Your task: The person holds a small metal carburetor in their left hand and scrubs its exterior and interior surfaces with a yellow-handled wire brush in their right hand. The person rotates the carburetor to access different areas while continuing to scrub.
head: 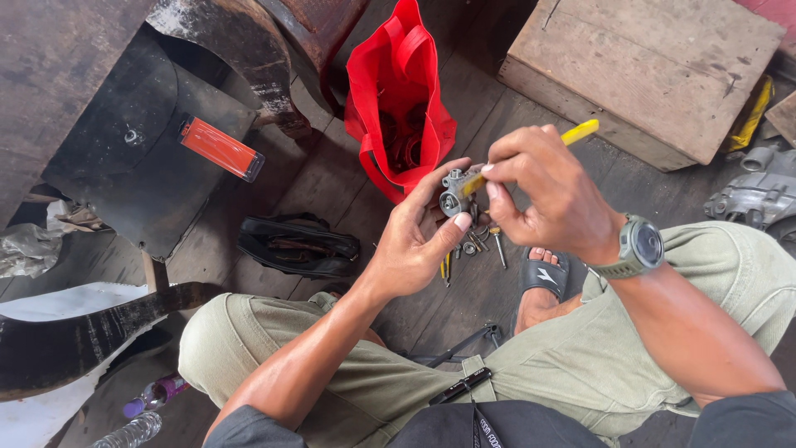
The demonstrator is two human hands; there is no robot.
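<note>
Down low, the person's knees in green trousers [580, 357] fill the front. Just above them, the left hand [410, 241] pinches a small grey metal part [453, 197] between thumb and fingers. The right hand [543, 195] grips a yellow-handled tool [531, 153] touching that part. Farther off, a red bag [398, 99] sits on the wooden floor [332, 178].

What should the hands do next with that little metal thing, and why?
Probably keep the left hand steady and turn the yellow-handled tool a little: the right hand has its tip pressed against the small metal part pinched in the left fingers.
</note>
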